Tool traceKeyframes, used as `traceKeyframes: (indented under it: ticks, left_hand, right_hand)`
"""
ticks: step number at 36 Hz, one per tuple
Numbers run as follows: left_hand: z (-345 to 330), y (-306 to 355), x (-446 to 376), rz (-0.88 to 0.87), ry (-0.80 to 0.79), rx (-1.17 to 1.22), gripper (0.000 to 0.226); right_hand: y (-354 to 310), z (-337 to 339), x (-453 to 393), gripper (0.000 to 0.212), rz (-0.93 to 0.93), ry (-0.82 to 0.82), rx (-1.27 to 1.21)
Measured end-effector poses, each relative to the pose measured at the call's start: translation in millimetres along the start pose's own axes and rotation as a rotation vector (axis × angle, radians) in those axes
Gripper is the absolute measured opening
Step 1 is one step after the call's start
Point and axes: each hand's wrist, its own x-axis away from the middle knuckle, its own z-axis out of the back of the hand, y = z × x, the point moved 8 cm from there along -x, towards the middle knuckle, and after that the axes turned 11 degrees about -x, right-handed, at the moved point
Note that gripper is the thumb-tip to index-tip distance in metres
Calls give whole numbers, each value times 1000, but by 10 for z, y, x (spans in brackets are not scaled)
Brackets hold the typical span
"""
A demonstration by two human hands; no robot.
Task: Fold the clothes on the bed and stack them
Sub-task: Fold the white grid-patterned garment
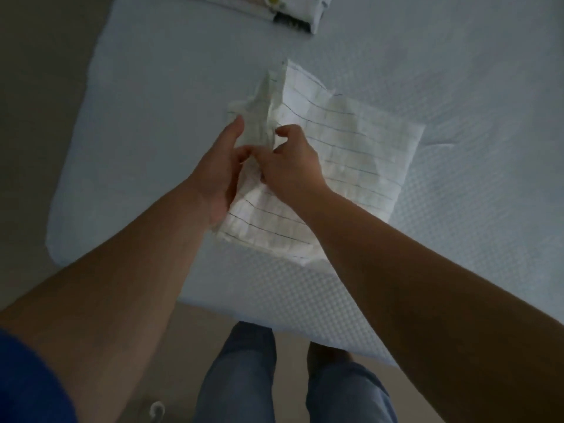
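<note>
On the pale blue-grey textured bedcover (396, 71), near its front corner, lies a white garment with thin dark grid lines (351, 154), partly folded into a rough rectangle. Its left edge is bunched and lifted into a crumpled ridge that rises between the two hands, while the right and near portions lie flat on the cover.

The left hand (218, 169) reaches in along the left side of the raised fabric. Its fingers are extended and fairly straight, lying against the cloth, with the thumb (244, 152) turned inward toward the other hand. Whether the thumb actually pinches the fabric cannot be told, as the frame is blurred there.

The right hand (293, 166) sits just beside it, on top of the garment, with its fingers curled and pinching the bunched fabric at the ridge. The two hands nearly touch at the fold.

At the far edge of the bed, well apart from the garment, a stack of folded pale clothes (290, 10) is cut off by the top of the view.

Below, the person's blue jeans (241, 370) and a dark blue sleeve (27, 383) show, standing on a beige floor (36, 117).
</note>
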Motion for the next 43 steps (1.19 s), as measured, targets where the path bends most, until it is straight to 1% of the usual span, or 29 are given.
traceKeyframes:
  ticks: [2, 4, 6, 8, 10, 11, 12, 13, 14, 15, 18, 20, 22, 24, 27, 30, 34, 36, 38, 39, 40, 41, 42, 43]
  left_hand:
    - [137, -19, -44, -5, 34, -77, 60]
    - [253, -35, -89, -7, 127, -265, 58]
    - [344, -14, -130, -22, 261, -536, 63]
    - [307, 82, -154, -116, 339, -789, 68]
    - [231, 129, -161, -177, 394, -941, 75]
    - [212, 141, -161, -194, 435, -992, 73]
    - [204, 147, -169, -211, 472, -1033, 65]
    - [192, 157, -172, -235, 499, -1063, 52]
    - [182, 174, -163, -263, 522, -1077, 39]
    - [182, 198, -143, -294, 551, -1073, 31]
    - [240, 299, 24, -432, 671, -978, 27]
    - [308, 342, 145, -500, 723, -924, 27]
    - [408, 299, 164, -474, 715, -885, 24]
    - [529, 208, 99, -386, 696, -850, 20]
    - [604, 162, 1, -299, 700, -880, 19]
    - [590, 219, -1, -325, 734, -917, 19]
    - [590, 191, 145, -354, 824, -955, 23]
    - [586, 164, 247, -356, 885, -959, 33]
    - [512, 201, 353, -445, 957, -1070, 51]
    - [404, 228, 390, -529, 953, -1165, 57]
    - [248, 240, 409, -624, 909, -1256, 60]
    - [65, 220, 399, -714, 828, -1342, 60]
    - [-127, 167, 361, -783, 718, -1426, 61]
    - [-301, 88, 294, -815, 600, -1516, 61]
  right_hand:
    - [67, -197, -19, 52, -14, -44, 67]
    - [87, -247, 52, 47, 58, -40, 170]
    - [98, -162, 176, 38, 167, 14, 300]
    - [143, 18, 323, 36, 268, 90, 410]
    - [233, 257, 459, 39, 334, 176, 521]
    - [287, 384, 515, 41, 346, 217, 576]
    - [353, 505, 557, 44, 339, 249, 622]
    - [428, 618, 586, 48, 315, 271, 655]
    - [509, 722, 603, 55, 277, 285, 676]
    - [598, 816, 610, 61, 230, 294, 693]
    - [854, 978, 620, 76, 116, 279, 759]
    - [980, 955, 611, 81, 101, 224, 804]
    - [1057, 886, 586, 83, 112, 175, 834]
    - [1103, 816, 539, 82, 116, 144, 865]
    - [1145, 771, 472, 84, 93, 136, 900]
    - [1158, 778, 466, 87, 86, 127, 909]
    - [1156, 806, 525, 87, 104, 86, 922]
    - [1145, 806, 541, 87, 109, 72, 923]
    - [1121, 776, 543, 85, 126, 52, 919]
    - [1102, 751, 539, 84, 145, 40, 926]
    - [1074, 725, 529, 82, 170, 31, 935]
    - [1031, 710, 515, 82, 200, 31, 939]
    - [973, 711, 491, 81, 231, 42, 935]
    - [906, 734, 452, 80, 262, 64, 922]
